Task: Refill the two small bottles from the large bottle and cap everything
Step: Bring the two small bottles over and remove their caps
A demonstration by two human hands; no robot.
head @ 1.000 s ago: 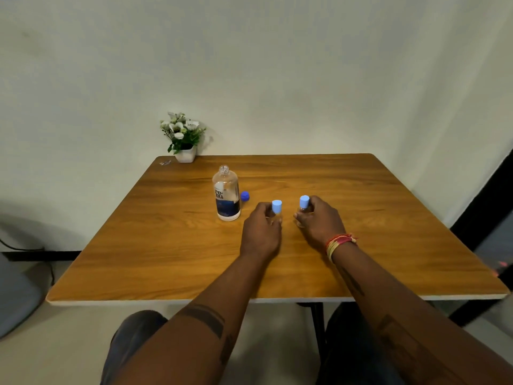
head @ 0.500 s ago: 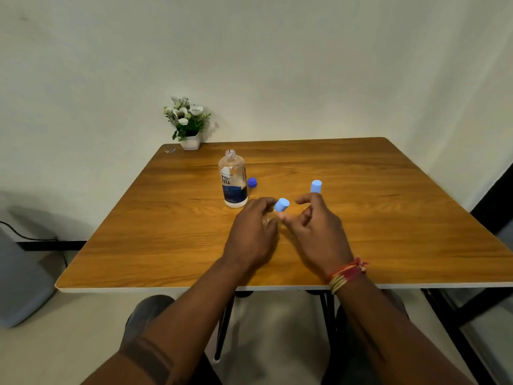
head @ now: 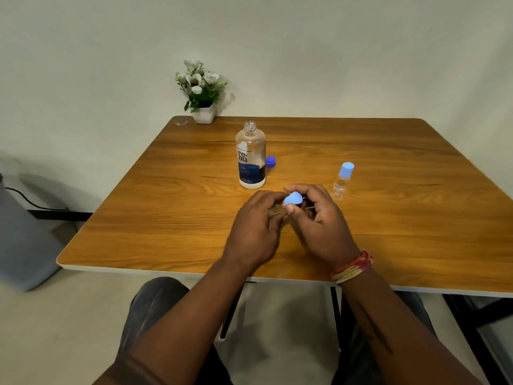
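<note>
small bottle stands upright, clear, light-blue cap on.

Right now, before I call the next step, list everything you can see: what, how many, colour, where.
Large bottle: one, clear with blue label, uncapped, upright mid-table.
Dark blue cap: one, on the table just right of the large bottle.
Small bottle: one, clear with light blue cap on, upright right of the hands.
Second small bottle: one, mostly hidden in the grip; its light blue cap shows.
Flower pot: one, white, white flowers, far left corner.
Table: one, wooden.
Grey object: one, on the floor at left.
Wristband: red and yellow, right wrist.
Left hand: holds the hidden bottle.
Right hand: fingers round its cap.
</note>
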